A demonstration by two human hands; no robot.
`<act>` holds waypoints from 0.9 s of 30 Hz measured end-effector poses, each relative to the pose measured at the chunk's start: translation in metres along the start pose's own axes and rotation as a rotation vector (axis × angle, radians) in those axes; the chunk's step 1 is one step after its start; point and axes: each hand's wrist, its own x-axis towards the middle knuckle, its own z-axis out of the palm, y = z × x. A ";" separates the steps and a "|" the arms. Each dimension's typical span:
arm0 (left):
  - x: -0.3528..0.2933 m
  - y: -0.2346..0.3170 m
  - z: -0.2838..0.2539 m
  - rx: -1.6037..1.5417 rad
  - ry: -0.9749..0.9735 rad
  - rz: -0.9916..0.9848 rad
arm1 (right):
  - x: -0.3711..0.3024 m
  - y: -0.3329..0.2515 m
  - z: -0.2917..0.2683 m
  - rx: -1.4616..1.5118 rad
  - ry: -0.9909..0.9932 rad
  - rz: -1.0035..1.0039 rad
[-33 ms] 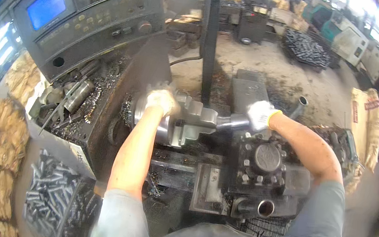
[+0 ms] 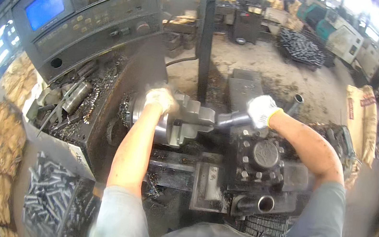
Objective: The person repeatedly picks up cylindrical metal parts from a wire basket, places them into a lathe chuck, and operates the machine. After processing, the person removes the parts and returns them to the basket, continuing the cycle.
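Observation:
My left hand (image 2: 161,99), in a pale work glove, lies over the top of the lathe chuck (image 2: 162,129); its fingers are blurred and partly hidden, so their grip cannot be made out. Stepped jaws (image 2: 197,115) stick out of the chuck to the right. My right hand (image 2: 263,111), in a white glove with a yellow cuff, is closed round a shiny metal tube (image 2: 233,120). The tube's left end is at the jaws, slightly tilted; whether it touches them I cannot tell. Just below the right hand sits the bolted tool turret (image 2: 265,155).
A control panel (image 2: 89,2) with a blue screen stands at upper left. Tongs-like tools (image 2: 61,107) lie among metal chips on the ledge. Many tube pieces (image 2: 49,191) fill a bin at lower left. A hollow holder (image 2: 264,204) points toward me; an upright tube (image 2: 297,100) stands beyond the turret.
The tube's left end has tilted a little at the jaws. Both hands keep their places on the chuck and tube; the whole view has shifted slightly.

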 end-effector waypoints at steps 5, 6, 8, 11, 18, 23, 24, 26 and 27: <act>-0.028 0.009 -0.005 -0.096 0.399 0.287 | -0.128 -0.050 -0.080 -0.036 0.311 0.362; -0.053 0.016 -0.001 -0.106 0.504 0.338 | -0.154 -0.074 -0.090 0.060 0.368 0.415; -0.129 0.027 0.026 -0.421 0.672 0.614 | -0.197 -0.128 -0.096 0.489 0.491 0.482; -0.246 0.075 0.097 -1.901 -0.007 0.722 | -0.219 -0.208 -0.066 0.851 0.494 0.455; -0.287 0.085 0.201 -2.099 -0.560 -0.298 | -0.197 -0.294 0.120 0.964 -0.104 0.371; -0.302 0.081 0.231 -2.420 -0.694 -0.465 | -0.207 -0.297 0.174 1.445 -0.097 0.282; -0.303 0.079 0.233 -2.487 -0.654 -0.492 | -0.228 -0.290 0.173 1.477 -0.038 0.357; -0.307 0.068 0.232 -2.525 -0.678 -0.485 | -0.301 -0.259 0.168 1.401 0.128 0.346; -0.309 0.060 0.230 -2.543 -0.740 -0.404 | -0.350 -0.243 0.167 1.317 -0.113 0.457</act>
